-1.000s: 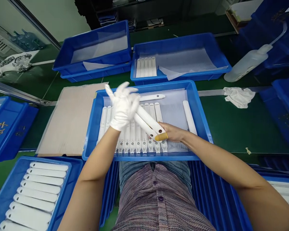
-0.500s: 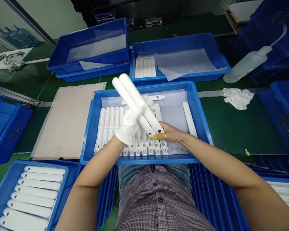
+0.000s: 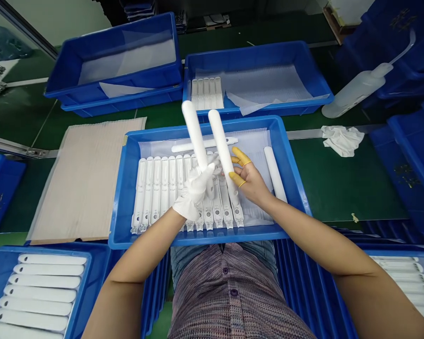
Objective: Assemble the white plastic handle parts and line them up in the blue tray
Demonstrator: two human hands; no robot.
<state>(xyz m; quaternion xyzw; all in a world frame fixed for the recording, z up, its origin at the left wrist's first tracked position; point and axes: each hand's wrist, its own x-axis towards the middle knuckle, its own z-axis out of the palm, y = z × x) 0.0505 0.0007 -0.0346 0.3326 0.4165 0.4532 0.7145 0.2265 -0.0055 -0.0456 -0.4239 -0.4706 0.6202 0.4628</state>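
My left hand (image 3: 195, 188), in a white glove, is closed around a long white plastic bar (image 3: 193, 127) that tilts up and away. My right hand (image 3: 250, 181), with yellow finger cots, pinches a second white bar (image 3: 219, 136) between thumb and fingers. The gloved fingertips come close to this second bar; whether they touch it I cannot tell. Both bars are above a blue tray (image 3: 295, 174). Inside it, a row of slim white pieces (image 3: 164, 181) stands side by side. Another white piece (image 3: 183, 147) lies crosswise behind the row, and a smooth bar (image 3: 275, 174) lies at the right.
Behind are a blue tray (image 3: 261, 56) with several white pieces and stacked blue trays (image 3: 70, 52). A foam sheet (image 3: 88, 179) lies left. To the right are a squeeze bottle (image 3: 356, 94) and a crumpled white cloth (image 3: 342, 140). More white bars (image 3: 42, 294) fill a lower-left tray.
The two bars, held together before, are now apart, one in each hand. My right fingers have shifted up along their bar. The view has moved slightly.
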